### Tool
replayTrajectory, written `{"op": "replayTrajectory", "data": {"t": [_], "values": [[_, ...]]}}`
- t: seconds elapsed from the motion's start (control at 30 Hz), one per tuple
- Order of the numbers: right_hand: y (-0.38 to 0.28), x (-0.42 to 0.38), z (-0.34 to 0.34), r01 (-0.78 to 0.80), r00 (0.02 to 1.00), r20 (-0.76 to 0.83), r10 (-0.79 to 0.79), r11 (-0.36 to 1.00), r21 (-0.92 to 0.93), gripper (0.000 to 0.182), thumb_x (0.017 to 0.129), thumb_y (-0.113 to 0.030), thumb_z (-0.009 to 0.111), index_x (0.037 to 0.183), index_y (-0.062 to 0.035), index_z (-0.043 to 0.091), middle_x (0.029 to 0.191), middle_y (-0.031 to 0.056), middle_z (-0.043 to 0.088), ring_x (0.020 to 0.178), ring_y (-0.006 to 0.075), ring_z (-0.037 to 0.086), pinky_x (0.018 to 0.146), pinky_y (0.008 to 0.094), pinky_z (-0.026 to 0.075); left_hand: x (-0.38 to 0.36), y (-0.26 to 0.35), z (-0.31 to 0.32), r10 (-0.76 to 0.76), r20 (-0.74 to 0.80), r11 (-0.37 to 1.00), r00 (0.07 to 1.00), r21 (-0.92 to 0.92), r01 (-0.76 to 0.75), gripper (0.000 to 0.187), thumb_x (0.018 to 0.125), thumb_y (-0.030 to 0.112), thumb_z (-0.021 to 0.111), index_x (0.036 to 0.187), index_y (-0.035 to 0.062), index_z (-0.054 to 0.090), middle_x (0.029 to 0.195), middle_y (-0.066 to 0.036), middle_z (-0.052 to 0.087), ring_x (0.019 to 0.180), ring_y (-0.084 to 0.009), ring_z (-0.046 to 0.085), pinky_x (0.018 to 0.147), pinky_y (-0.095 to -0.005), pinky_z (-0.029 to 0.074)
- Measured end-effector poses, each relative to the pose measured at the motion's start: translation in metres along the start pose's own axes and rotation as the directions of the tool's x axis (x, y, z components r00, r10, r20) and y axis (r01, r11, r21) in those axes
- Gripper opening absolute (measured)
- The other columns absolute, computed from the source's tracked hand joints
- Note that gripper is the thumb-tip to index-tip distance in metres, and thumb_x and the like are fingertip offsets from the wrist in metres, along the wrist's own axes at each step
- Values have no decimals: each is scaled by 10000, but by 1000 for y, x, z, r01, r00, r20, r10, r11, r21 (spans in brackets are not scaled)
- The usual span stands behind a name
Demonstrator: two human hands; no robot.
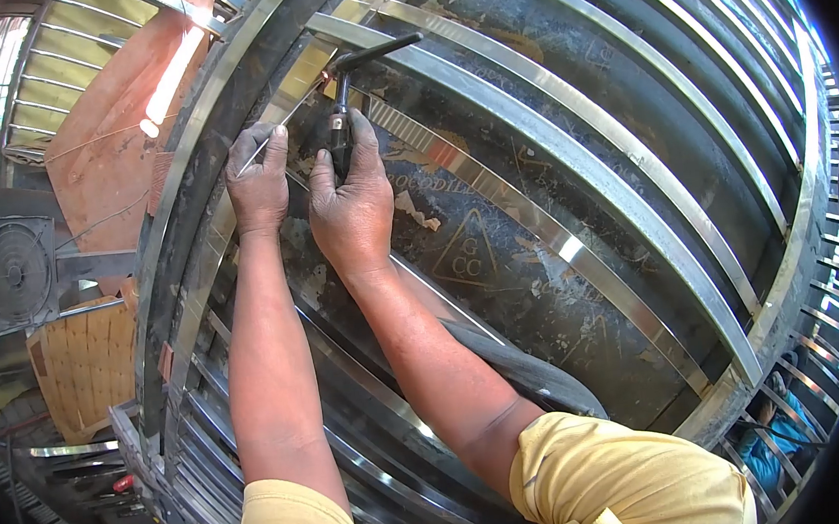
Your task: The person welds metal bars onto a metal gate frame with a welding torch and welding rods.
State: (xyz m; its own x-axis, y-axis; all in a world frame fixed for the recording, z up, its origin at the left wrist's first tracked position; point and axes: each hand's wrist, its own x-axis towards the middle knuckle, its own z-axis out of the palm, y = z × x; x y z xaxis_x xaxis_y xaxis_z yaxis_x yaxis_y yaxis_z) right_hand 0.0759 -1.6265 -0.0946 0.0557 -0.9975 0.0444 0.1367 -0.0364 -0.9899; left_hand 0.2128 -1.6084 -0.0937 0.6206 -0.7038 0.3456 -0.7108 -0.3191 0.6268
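My right hand (352, 200) grips the dark handle of a TIG welding torch (341, 104). The torch's long black back cap points up to the right, and its nozzle end is close to a joint on a shiny metal frame (554, 150). To its left, my left hand (258, 186) pinches a thin filler rod (303, 102), whose far tip slants up toward the nozzle. Both hands are over the frame's left side, near the crossing of a long edge bar (211, 101) and the parallel slats. No arc or glow shows at the torch.
Beneath the slats lies a dark, scuffed steel surface (531, 282) with chalk marks. A round fan (18, 269), a reddish board (114, 139) and a slatted wooden panel (89, 366) stand at left. A person in blue (774, 440) is partly visible at lower right behind bars.
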Motion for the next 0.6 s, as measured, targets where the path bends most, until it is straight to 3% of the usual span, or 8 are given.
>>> {"op": "replayTrajectory", "data": {"t": [0.2,0.3,0.37,0.47,0.6], "values": [[-7,4,-4,-226,964,128,231,973,-55,608,948,-104,639,1510,-159,412,1181,232,656,1011,431,688,834,504,546,-2,5,1,13,-30,1000,999,-17,-14,152,966,188,710,1022,46,708,944,-50,702,876,-165,636,804,-324,508],[0,1,1,-106,993,43,106,994,-8,592,947,-98,636,1499,-99,420,1237,231,642,1080,419,671,895,478,541,-1,2,2,47,2,990,999,-136,-46,148,963,176,715,990,32,700,946,-45,695,890,-150,628,816,-323,504],[-1,0,-1,-31,1000,3,31,999,9,586,945,-93,637,1491,-65,426,1289,232,625,1126,412,657,938,460,535,-1,0,1,31,3,993,1000,-114,-30,152,960,175,721,987,26,705,976,-52,705,914,-156,634,850,-321,501],[0,1,0,-114,993,32,114,993,-1,590,942,-93,640,1491,-70,427,1301,232,620,1126,413,658,935,461,537,0,-2,0,-1,7,994,1000,-109,2,191,960,202,730,1032,25,724,1033,-79,734,968,-176,659,906,-325,502],[6,0,4,-65,998,3,65,998,-3,590,941,-93,641,1491,-67,427,1285,238,626,1124,419,658,928,465,538,1,-1,4,-22,-12,996,1000,-85,21,193,960,201,731,1030,22,725,1032,-82,735,970,-172,658,908,-326,504]]}}
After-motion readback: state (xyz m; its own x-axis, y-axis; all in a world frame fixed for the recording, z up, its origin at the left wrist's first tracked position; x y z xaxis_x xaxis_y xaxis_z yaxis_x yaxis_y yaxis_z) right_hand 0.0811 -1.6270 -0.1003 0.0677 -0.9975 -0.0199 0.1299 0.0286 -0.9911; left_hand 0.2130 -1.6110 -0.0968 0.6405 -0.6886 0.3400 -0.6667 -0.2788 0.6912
